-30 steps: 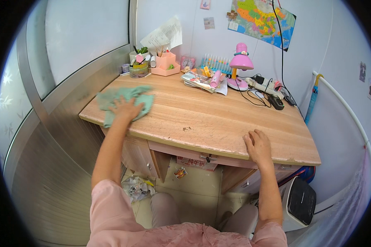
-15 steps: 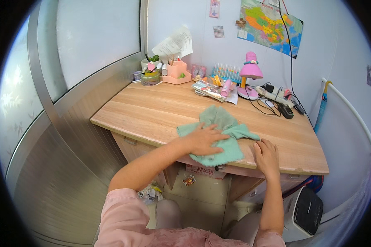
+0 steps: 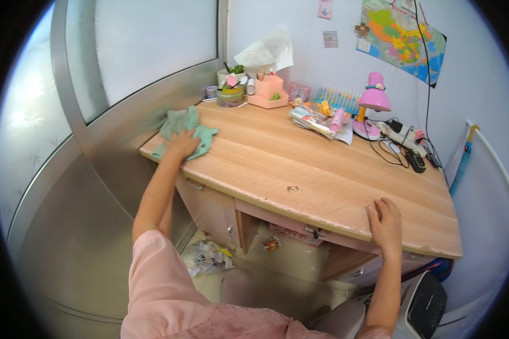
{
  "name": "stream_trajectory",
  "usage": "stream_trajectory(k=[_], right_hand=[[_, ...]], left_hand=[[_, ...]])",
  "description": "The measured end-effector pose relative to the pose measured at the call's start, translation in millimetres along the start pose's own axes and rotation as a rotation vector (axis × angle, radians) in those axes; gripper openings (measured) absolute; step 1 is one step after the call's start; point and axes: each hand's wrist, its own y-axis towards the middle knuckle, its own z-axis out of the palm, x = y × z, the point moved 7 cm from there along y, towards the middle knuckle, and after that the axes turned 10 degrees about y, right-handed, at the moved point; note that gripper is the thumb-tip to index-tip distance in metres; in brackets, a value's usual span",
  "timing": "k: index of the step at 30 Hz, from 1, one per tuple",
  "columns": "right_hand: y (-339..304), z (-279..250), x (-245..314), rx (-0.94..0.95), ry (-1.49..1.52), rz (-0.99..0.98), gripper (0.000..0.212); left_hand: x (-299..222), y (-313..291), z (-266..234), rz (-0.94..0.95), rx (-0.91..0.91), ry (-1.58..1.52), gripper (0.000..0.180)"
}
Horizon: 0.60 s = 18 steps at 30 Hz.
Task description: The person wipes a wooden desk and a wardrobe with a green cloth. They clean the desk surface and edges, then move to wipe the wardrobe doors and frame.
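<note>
Characters (image 3: 289, 231) on the carton (image 3: 303, 237), tiny lettering (image 3: 400, 9) on the map (image 3: 404, 42)

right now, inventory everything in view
Desk: 1, light wood, centre
Cloth: 1, green, desk's left end
Lamp: 1, pink, desk's back, right of centre
Pen holder: 1, pink, desk's back left
Papers: count unclear, mixed colours, left of lamp
Power strip: 1, white, right of lamp
Other small items: count unclear, mixed colours, desk's back
Map: 1, multicoloured, back wall
Partition: 1, silver and white, left
Umbrella-like item: 1, blue, right of desk
Plastic bag: 1, whitish, floor, left
Wrapper: 1, orange, floor below desk
Bin-like box: 1, white and black, lower right
Sleeves: 2, pink, lower edge
Left hand: 1, bare, on cloth
Right hand: 1, bare, desk's front right
</note>
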Motion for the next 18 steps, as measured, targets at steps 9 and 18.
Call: stream_trajectory(k=[9, 18], right_hand=[[-3, -4, -4, -0.028, -0.043, 0.0, 0.042], [0, -3, -11, -0.02, -0.055, -0.006, 0.041]], left_hand=[[-189, -218, -33, 0.866, -0.304, -0.126, 0.049], [20, -47, -7, -0.092, -0.116, -0.062, 0.056]])
